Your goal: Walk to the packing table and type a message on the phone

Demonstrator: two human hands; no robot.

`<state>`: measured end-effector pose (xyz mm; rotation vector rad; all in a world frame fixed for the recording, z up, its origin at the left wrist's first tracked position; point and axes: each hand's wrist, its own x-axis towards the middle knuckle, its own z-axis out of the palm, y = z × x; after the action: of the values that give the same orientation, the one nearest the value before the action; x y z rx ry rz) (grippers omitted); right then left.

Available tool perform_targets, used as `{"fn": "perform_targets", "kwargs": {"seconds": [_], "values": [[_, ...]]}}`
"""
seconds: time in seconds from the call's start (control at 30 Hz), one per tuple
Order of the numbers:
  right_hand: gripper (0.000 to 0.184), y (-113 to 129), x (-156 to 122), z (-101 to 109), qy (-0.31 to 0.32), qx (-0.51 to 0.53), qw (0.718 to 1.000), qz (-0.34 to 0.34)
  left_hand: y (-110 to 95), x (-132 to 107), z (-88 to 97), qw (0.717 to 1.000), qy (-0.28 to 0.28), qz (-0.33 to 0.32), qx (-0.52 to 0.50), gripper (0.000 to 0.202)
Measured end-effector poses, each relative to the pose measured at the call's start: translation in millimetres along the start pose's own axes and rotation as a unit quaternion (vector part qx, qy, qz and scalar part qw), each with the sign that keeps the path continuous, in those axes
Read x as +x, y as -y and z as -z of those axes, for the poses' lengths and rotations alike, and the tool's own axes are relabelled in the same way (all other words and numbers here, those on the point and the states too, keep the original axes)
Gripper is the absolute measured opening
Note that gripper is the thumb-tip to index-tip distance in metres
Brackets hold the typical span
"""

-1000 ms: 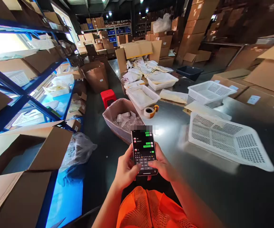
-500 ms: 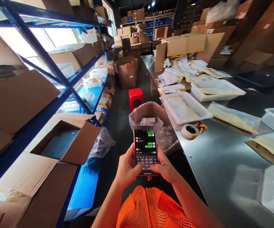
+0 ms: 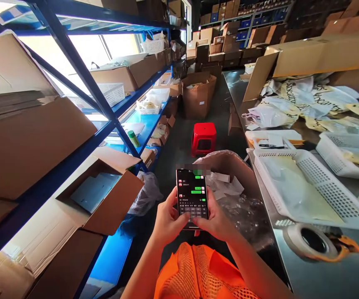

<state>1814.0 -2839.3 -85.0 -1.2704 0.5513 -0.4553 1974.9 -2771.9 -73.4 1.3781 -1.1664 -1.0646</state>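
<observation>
A smartphone [image 3: 192, 195] is held upright in front of my orange mesh vest [image 3: 195, 274], its screen showing a chat with green bubbles and a keyboard. My left hand [image 3: 170, 220] wraps the phone's left edge, its thumb over the keys. On the other edge, my right hand [image 3: 218, 220] grips the phone too, thumb also on the keyboard. The fingers behind the phone are mostly hidden. Just beyond the phone stands a bin lined with clear plastic [image 3: 229, 157], holding white scraps and crumpled film.
Blue shelving [image 3: 86, 74] with cardboard boxes runs along the left. A red stool [image 3: 203, 139] and a large carton [image 3: 198, 95] stand in the aisle. On the right, a metal table [image 3: 354, 270] bears white baskets [image 3: 304, 187], a tape dispenser [image 3: 312, 243] and plastic packets [image 3: 319, 99].
The view has moved forward and turned left; the stool, bin and table baskets appear nearer. Both hands still hold the phone, with the right thumb shifted slightly left on the keyboard.
</observation>
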Motion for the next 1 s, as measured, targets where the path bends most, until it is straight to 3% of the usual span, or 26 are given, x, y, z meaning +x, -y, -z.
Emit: {"fn": "perform_targets", "kwargs": {"seconds": [0.13,0.37,0.57,0.67,0.87,1.0], "values": [[0.088,6.8,21.6,25.8,0.008,0.001,1.0,0.007,-1.0,33.1,-3.0,1.0,-0.006,0.0,-0.003,0.079],[0.094,9.7,39.1,47.4,-0.012,0.023,1.0,0.01,6.9,69.9,3.0,0.994,0.063,-0.002,-0.085,0.072],[0.093,15.0,52.0,42.8,-0.056,0.039,0.998,0.014,0.0,98.2,15.2,0.991,0.094,0.044,-0.081,0.061],[0.093,19.2,56.1,38.7,-0.084,0.058,0.995,0.017,-3.2,109.5,23.6,0.989,0.122,0.035,-0.075,0.057],[0.098,24.1,61.9,29.0,-0.107,0.102,0.989,0.021,4.9,123.3,38.4,0.975,0.199,-0.018,-0.101,0.073],[0.1,21.7,65.7,21.8,-0.133,0.09,0.987,0.003,11.2,125.5,44.4,0.974,0.208,0.0,-0.09,0.079]]}}
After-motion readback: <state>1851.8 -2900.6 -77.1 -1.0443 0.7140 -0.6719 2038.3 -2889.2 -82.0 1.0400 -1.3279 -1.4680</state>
